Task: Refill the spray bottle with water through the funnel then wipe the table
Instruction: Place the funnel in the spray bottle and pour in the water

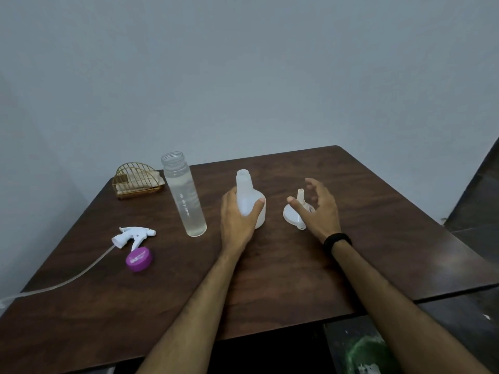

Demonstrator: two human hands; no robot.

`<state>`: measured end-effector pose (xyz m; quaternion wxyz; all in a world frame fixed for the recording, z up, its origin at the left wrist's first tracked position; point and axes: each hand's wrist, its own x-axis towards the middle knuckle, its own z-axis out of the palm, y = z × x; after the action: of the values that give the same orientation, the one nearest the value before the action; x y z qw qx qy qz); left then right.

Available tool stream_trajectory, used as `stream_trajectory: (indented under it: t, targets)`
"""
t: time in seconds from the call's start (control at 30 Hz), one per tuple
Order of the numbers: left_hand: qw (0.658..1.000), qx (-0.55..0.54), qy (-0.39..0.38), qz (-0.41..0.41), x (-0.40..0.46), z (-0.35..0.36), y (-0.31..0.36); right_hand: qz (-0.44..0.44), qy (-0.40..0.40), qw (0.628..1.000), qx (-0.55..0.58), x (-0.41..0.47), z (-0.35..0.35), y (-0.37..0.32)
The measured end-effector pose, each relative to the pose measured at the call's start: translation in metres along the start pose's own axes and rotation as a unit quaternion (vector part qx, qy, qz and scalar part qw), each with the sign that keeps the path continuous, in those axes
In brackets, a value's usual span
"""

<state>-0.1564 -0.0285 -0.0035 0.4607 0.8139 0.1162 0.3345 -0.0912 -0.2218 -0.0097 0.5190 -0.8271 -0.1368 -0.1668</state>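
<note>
Head view. Dark wooden table [297, 279] against a pale wall. Spray bottle [249, 197] stands upright near the table's middle, neck open, trigger head off. Left hand [237, 217] grips its body, thumb on the near side, fingers wrapped behind. Right hand [318, 209] hovers with fingers spread wide over the white funnel [295, 215], holding nothing; thumb close to the spout, contact cannot be told. Funnel lies mouth-down, spout pointing up, just to the right of the bottle.

Left of the bottle: tall clear water bottle [186, 198], uncapped, with water in it. Its purple cap [139, 259] rests near the front left, beside the trigger sprayer [133, 236] lying on its side with the dip tube [62, 282] trailing toward the table edge. Gold wire holder [135, 182] with a folded cloth sits at the far left corner.

Judgement: step in hand is picking up the funnel. Best taken by the spout or rim, turned over, and seated straight into the open neck while the left hand keeps the bottle from tipping. Check the funnel sits firm before letting go to reach for the water; the bottle looks light and empty, so it could topple easily.
</note>
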Motion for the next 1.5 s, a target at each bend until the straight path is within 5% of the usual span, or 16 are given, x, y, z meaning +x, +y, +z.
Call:
stream_trajectory:
  t: [0.27, 0.43, 0.53, 0.87, 0.97, 1.07, 1.2, 1.37, 1.5]
  targets:
    - [1.000, 0.000, -0.008, -0.008, -0.005, -0.003, 0.003, -0.087, -0.043, 0.994, -0.039, -0.002, 0.004, -0.006]
    - [1.000, -0.007, -0.014, -0.016, -0.006, -0.005, 0.004, 0.076, 0.040, 0.983, 0.165, -0.007, -0.002, -0.011]
    - [1.000, -0.010, -0.014, -0.019, -0.006, -0.006, 0.003, 0.115, 0.007, 0.971, 0.210, -0.011, -0.002, -0.013]
    - [1.000, -0.021, -0.010, -0.013, -0.004, -0.005, -0.002, 0.054, -0.195, 0.975, -0.094, -0.013, -0.012, -0.030]
    - [1.000, -0.023, -0.010, -0.014, -0.003, -0.006, -0.003, 0.152, -0.148, 0.975, 0.063, -0.006, -0.013, -0.041]
    - [1.000, -0.027, -0.004, -0.009, -0.003, -0.007, -0.002, 0.270, -0.089, 0.894, 0.345, 0.004, -0.012, -0.059]
    - [0.999, -0.033, -0.001, 0.004, -0.003, -0.007, -0.001, 0.313, -0.061, 0.825, 0.468, 0.010, 0.000, -0.084]
    - [0.999, -0.032, -0.004, 0.012, -0.003, -0.007, -0.002, 0.224, -0.129, 0.927, 0.272, -0.005, 0.022, -0.087]
    - [0.999, -0.031, -0.001, 0.010, -0.003, -0.007, -0.003, 0.202, -0.112, 0.937, 0.264, -0.008, 0.025, -0.089]
